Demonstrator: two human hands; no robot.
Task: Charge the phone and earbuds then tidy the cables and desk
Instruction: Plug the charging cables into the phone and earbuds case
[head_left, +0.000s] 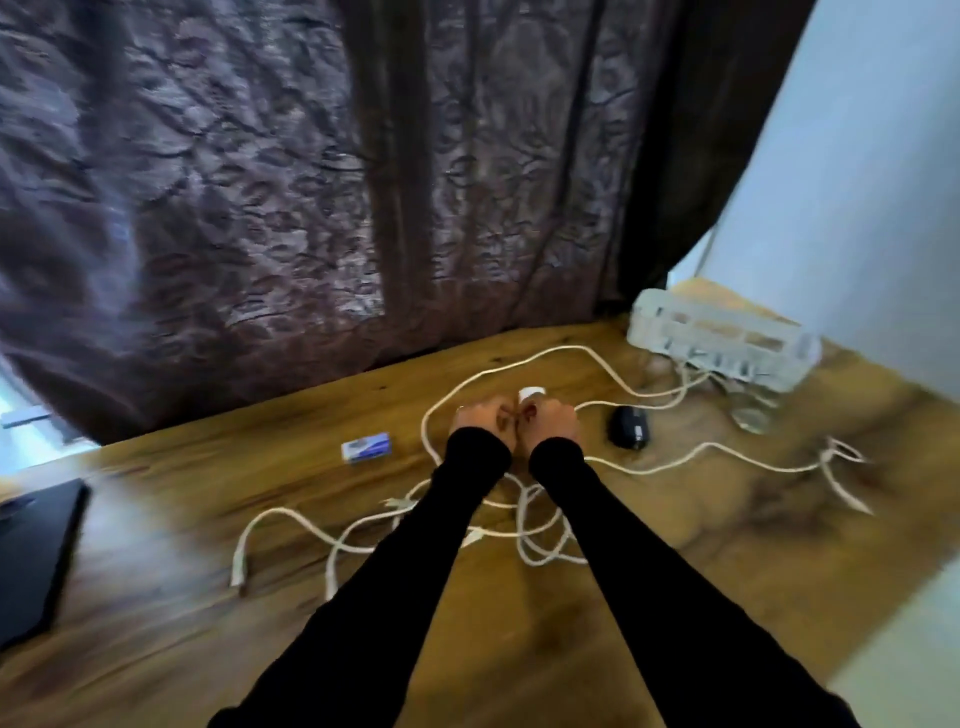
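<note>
1. Wooden desk (675, 545) runs back to a dark patterned curtain (260, 208); its far edge meets the curtain hem. A pale wall (857, 182) closes the right side.
2. Left hand (480, 423) and right hand (550, 422) are side by side at mid-desk, both with fingers curled in. A small white object (531, 393), maybe an earbuds case or charger, pokes out just beyond the fingers; blur hides which hand grips it, or whether both do.
3. Black sleeves (649, 571) cover both forearms and hide part of the cable tangle beneath.
4. White cables (519, 364) loop loosely around the hands, with more loops near the front and one strand trailing right to a knotted bit (831, 462).
5. White power strip (722, 345) lies at the back right, near the wall; cables run to it. Its sockets are too smeared to read.
6. Black mouse (629, 427) lies just right of the right hand, apart from it.
7. Small blue-and-white box (366, 447) lies left of the left hand, with open wood around it.
8. Dark flat object (36, 556), maybe a laptop, is cut off at the left edge.
9. Open desk shows front left and front right of the sleeves.
10. No phone can be made out; the whole frame is motion-blurred.
</note>
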